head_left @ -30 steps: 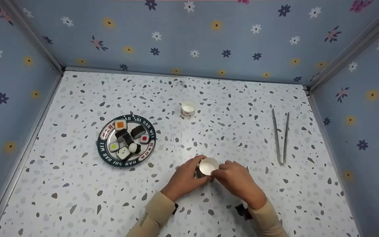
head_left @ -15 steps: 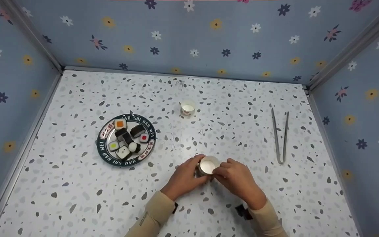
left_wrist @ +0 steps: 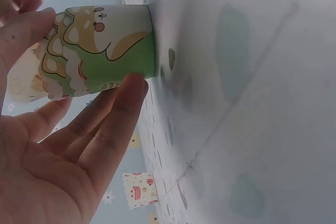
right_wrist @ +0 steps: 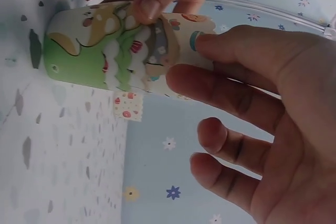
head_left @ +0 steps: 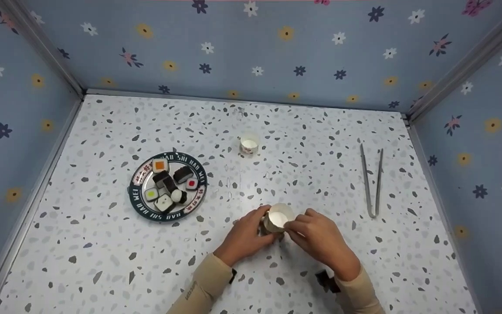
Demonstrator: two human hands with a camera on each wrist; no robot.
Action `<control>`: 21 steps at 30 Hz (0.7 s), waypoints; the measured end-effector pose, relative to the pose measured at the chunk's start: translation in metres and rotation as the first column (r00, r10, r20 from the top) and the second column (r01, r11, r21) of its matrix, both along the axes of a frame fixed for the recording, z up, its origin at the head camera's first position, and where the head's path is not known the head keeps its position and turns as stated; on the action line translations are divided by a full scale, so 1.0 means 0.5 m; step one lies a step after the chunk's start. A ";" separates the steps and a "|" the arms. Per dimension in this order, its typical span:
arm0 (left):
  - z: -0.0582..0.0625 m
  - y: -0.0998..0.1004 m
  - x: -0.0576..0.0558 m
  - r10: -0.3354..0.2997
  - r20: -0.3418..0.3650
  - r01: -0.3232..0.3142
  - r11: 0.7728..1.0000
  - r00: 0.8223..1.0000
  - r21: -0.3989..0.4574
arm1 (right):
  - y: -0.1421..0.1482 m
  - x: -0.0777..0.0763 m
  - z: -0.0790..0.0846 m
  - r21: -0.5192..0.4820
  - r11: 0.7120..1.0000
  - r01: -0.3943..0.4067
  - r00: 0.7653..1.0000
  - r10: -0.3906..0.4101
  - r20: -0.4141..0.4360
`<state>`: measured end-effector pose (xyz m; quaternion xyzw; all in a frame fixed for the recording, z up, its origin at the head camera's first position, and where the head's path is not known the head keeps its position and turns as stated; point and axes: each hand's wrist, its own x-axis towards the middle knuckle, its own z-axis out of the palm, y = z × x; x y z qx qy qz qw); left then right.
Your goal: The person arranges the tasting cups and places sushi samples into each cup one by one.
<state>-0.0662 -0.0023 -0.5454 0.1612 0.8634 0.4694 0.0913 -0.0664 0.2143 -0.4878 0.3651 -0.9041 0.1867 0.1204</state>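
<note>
A nested stack of paper baking cups [left_wrist: 121, 45], its outermost cup green with a cartoon animal, stands upright close to the table in front of the person. The left hand [head_left: 245, 235] holds this stack around its side, thumb and fingers on opposite sides. At the top, the right hand [head_left: 319, 239] pinches the rim of the innermost cream cup [right_wrist: 188, 29] between thumb and index finger, with the other fingers loosely bent. That cup rises out of the stack and leans right; its white inside faces up in the head view.
Farther back stands a single cream paper cup [head_left: 249, 145]. To the left is a round plate [head_left: 135, 198] with several sushi pieces [head_left: 164, 183]. Metal tongs [head_left: 366, 181] lie at the right. Flower-patterned walls [head_left: 251, 52] border the table on three sides.
The right hand has shifted slightly right and away from the person, drawing the innermost cup a little higher and rightward out of the stack. The left hand stays about where it was.
</note>
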 end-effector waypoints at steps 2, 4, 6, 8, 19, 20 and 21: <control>0.000 0.000 0.001 0.000 0.004 0.000 1.000 1.000 0.002 | 0.004 -0.004 0.010 -0.035 0.999 -0.012 1.000 0.011 -0.019; -0.001 -0.001 0.000 -0.001 0.010 0.001 1.000 1.000 0.009 | 0.007 -0.011 0.022 -0.066 0.998 -0.022 0.999 0.019 -0.043; -0.002 -0.001 0.000 0.000 0.014 0.000 1.000 1.000 0.009 | 0.010 -0.024 0.033 -0.085 0.996 -0.030 0.997 0.024 -0.078; -0.001 0.000 -0.001 -0.001 0.021 0.000 1.000 1.000 0.014 | 0.012 -0.043 0.038 -0.093 0.995 -0.033 0.992 0.021 -0.122; -0.001 -0.001 0.001 -0.004 0.024 0.004 1.000 1.000 0.018 | -0.003 -0.186 -0.007 -0.083 0.989 0.120 0.988 -0.127 -0.089; -0.001 -0.001 0.001 -0.006 0.017 0.006 1.000 1.000 0.022 | -0.008 -0.200 -0.012 -0.077 0.989 0.130 0.987 -0.136 -0.081; -0.001 -0.002 0.001 -0.009 0.014 0.008 1.000 1.000 0.024 | -0.013 -0.215 -0.017 -0.072 0.988 0.139 0.987 -0.144 -0.071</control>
